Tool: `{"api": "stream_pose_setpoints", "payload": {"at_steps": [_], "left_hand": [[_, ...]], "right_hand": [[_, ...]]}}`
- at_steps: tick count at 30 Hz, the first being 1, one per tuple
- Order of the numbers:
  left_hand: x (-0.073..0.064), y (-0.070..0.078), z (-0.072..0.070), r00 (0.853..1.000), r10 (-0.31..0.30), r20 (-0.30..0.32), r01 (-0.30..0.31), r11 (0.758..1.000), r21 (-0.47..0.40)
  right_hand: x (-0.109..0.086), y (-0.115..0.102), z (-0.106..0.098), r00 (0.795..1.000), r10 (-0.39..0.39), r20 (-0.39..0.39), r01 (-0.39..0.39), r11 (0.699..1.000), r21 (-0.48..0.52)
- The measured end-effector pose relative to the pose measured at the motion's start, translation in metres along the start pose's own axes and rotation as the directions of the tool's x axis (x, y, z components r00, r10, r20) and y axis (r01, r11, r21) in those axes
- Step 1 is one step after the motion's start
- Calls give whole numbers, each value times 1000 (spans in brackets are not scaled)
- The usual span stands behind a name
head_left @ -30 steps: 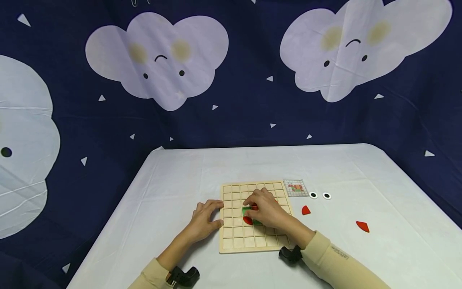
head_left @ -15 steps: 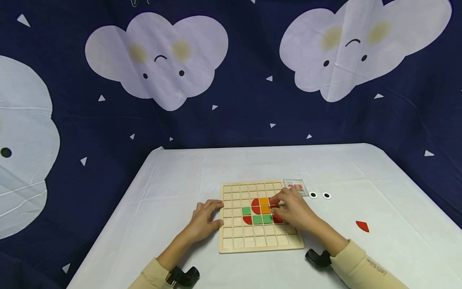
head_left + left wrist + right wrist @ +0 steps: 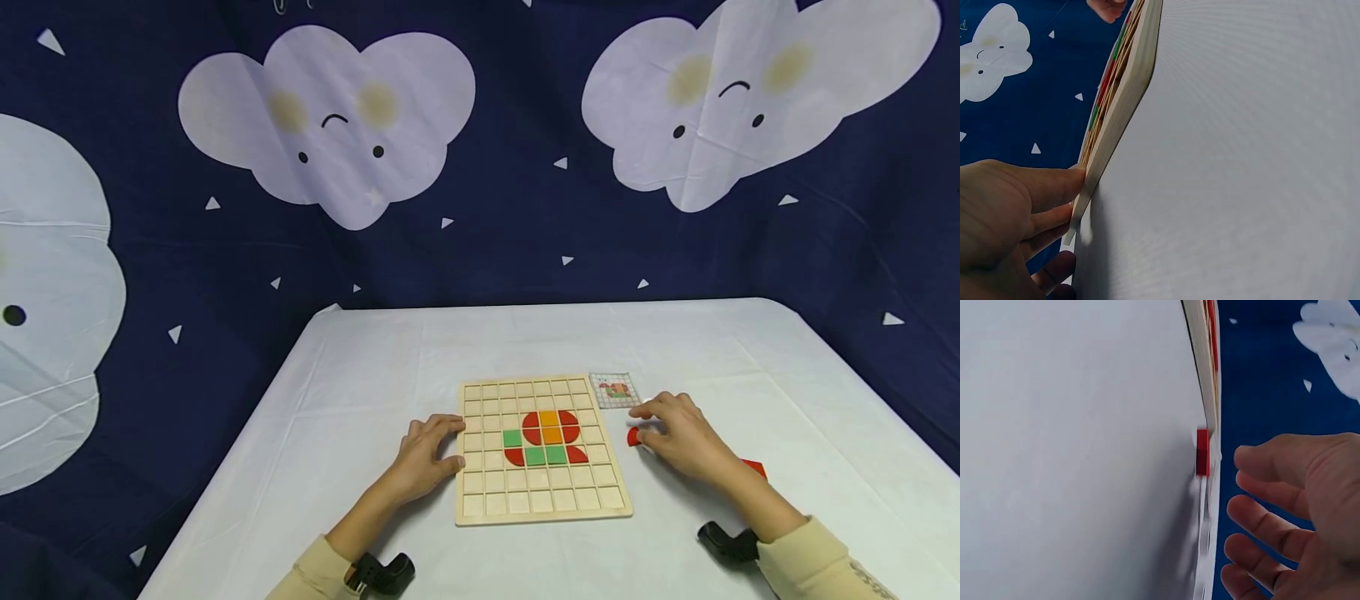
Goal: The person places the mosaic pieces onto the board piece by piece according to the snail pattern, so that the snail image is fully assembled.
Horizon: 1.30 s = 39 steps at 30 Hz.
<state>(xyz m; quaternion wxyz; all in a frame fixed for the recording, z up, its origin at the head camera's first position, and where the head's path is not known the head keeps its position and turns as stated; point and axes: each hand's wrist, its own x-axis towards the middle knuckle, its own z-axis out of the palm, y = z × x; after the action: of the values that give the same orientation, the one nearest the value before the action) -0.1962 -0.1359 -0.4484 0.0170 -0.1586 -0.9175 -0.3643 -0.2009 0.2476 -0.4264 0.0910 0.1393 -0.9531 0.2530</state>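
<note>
A wooden grid board (image 3: 495,504) lies on the table with a pattern of red, orange and green pieces set in its cells. Along its left edge rests my left hand (image 3: 422,457), thumb and fingertips touching the rim; in the left wrist view the thumb (image 3: 1054,187) presses against the board's side. My right hand (image 3: 686,437) hovers off the board's right side, fingers spread over a small red quarter-round piece (image 3: 633,436). In the right wrist view that red piece (image 3: 1203,452) stands apart from the fingertips, and nothing is in the hand.
A small pattern card (image 3: 615,390) lies at the board's upper right corner. A second red piece (image 3: 756,467) shows partly behind the right forearm. The white-clothed table (image 3: 390,358) reaches back to a dark blue cloud-print curtain (image 3: 525,250).
My right hand has moved right, from the board's middle to the loose red piece, uncovering the coloured pattern. It now covers the two eye pieces. The left hand stays put.
</note>
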Motion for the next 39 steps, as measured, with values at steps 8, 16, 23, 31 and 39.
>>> {"api": "stream_pose_setpoints", "payload": {"at_steps": [8,16,23,31,39], "left_hand": [[0,-1,1,1000,5,-4,-5,1000,12],[0,0,-1,1000,-1,0,1,1000,-2],[0,1,-1,1000,-5,2,5,1000,-7],[0,1,-1,1000,-3,8,3,1000,-2],[0,1,-1,1000,1,5,-1,1000,12]], "right_hand": [[-1,21,-2,999,-28,-24,26,998,-59],[1,19,1,999,-42,11,42,996,-73],[2,13,8,997,-59,51,62,996,-71],[6,4,14,995,-79,61,83,994,-70],[9,1,17,994,-99,52,102,992,-68]]}}
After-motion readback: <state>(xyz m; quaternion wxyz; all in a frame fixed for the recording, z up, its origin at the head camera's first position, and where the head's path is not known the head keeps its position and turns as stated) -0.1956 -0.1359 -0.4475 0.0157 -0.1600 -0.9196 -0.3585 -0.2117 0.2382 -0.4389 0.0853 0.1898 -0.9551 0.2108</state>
